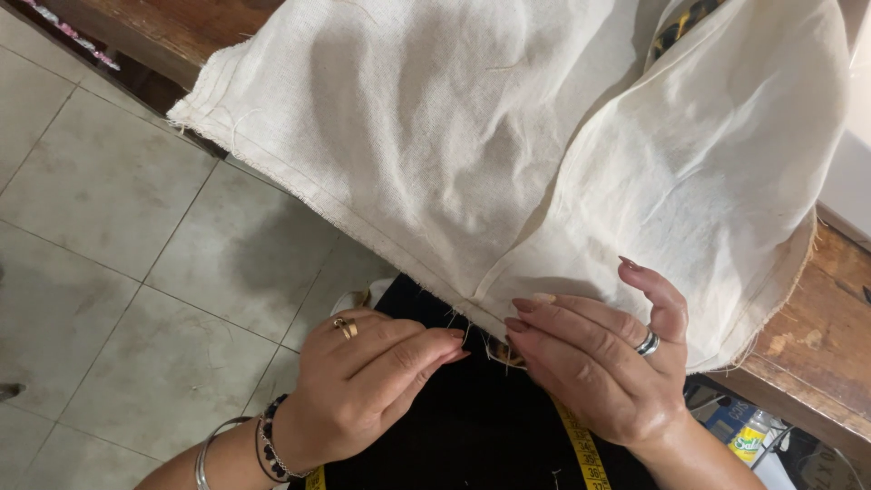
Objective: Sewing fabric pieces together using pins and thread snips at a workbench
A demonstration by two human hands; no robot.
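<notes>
A large piece of cream cloth (472, 136) lies over a wooden table and hangs off its near edge. My left hand (367, 377), with a gold ring and bracelets on the wrist, pinches the frayed hem of the cloth between thumb and forefinger. My right hand (594, 358), wearing a silver ring, grips the same hem just to the right, fingers folded over the edge. Loose threads stick out between the two hands. A yellow measuring tape (581, 445) hangs below my right hand over black clothing (472, 426).
The wooden table (817, 336) runs from upper left to lower right under the cloth. Grey floor tiles (118, 227) fill the left side. A small bottle with a green and yellow label (748, 440) and a blue box sit low at the right, under the table.
</notes>
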